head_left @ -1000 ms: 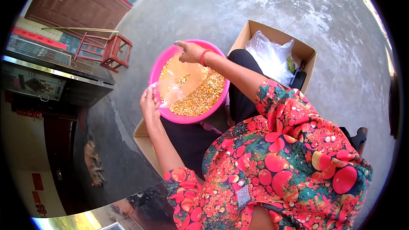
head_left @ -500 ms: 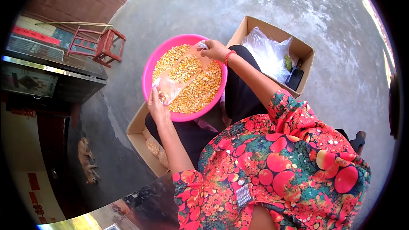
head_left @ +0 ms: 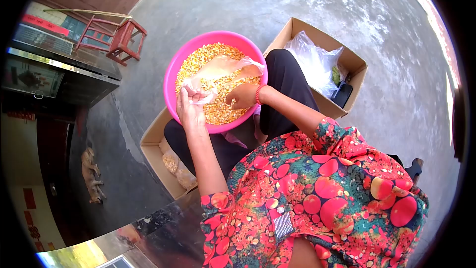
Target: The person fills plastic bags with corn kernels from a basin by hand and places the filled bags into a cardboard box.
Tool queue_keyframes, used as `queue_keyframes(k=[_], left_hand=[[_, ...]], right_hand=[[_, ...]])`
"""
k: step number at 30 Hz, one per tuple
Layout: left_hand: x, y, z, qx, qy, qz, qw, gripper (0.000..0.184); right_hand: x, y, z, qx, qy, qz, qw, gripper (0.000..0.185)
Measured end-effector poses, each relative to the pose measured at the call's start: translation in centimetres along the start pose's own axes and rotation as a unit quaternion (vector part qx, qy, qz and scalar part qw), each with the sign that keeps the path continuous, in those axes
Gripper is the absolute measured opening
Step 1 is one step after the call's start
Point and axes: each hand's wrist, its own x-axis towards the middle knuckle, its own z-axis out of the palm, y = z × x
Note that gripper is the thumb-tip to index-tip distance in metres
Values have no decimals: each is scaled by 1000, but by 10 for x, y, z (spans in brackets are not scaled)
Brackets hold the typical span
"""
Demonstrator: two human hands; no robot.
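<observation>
A pink basin [head_left: 171,77] full of yellow corn kernels [head_left: 201,58] rests at my lap. A clear plastic bag [head_left: 214,69] lies over the kernels, its far end spread toward the basin's right rim. At the basin's lower left, my left hand [head_left: 189,109] holds the bag by its edge near the mouth. My right hand [head_left: 244,96], with a red bead bracelet at the wrist, is down on the kernels at the right side, its fingers curled in among them; whether kernels are inside the fingers is hidden.
A cardboard box [head_left: 358,82] holding white plastic bags and a dark phone-like object is at my right. Another box [head_left: 151,141] with bagged kernels stands at my left. Farther left are a red wooden chair [head_left: 121,42], a dark cabinet and a lying dog [head_left: 91,174].
My right hand has let go of the bag's far end and moved down onto the kernels. The left hand still holds the bag, which has sagged and crumpled.
</observation>
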Motion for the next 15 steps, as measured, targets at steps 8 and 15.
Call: queue_keyframes(k=[8, 15], left_hand=[[8, 1, -19, 10, -56, 1, 998, 17], [4, -10, -11, -2, 39, 17, 999, 21]], right_hand=[[23, -17, -76, 422, 7, 118, 899, 25], [54, 13, -50, -61, 167, 118, 977, 49]])
